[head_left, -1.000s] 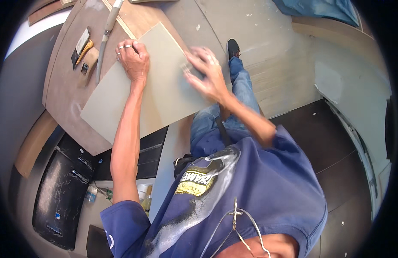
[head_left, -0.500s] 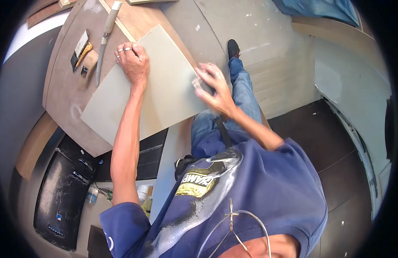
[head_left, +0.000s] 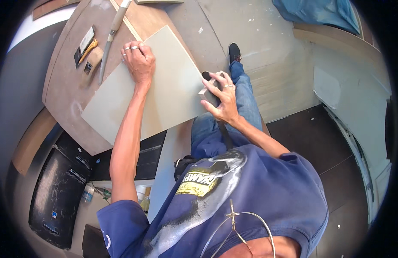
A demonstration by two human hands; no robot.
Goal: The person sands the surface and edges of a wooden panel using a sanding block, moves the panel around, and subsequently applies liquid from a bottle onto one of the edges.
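A pale flat board (head_left: 164,86) lies at a slant across the workbench (head_left: 61,86) in front of me. My left hand (head_left: 138,62) is closed over its far left edge, knuckles up, with rings on the fingers. In my right hand (head_left: 222,96) is a sanding block (head_left: 212,94), light-edged with a dark face. It stands on its side against the board's right edge, fingers over the top and thumb on the near side. Left of the board lie a long narrow hand saw (head_left: 108,45) with a grey handle, and a small wooden hand plane (head_left: 90,64).
A yellow-handled tool (head_left: 89,49) and a flat black-and-white tool (head_left: 83,47) lie by the plane. A scuffed black case (head_left: 57,193) stands at lower left, near a plastic bottle (head_left: 88,193). Blue sheeting (head_left: 319,15) hangs at upper right. My leg (head_left: 242,81) extends beside the bench.
My right hand and the sanding block have shifted slightly right and are less blurred, with the fingers more spread. My left hand keeps its hold on the board; the whole view shifts a little.
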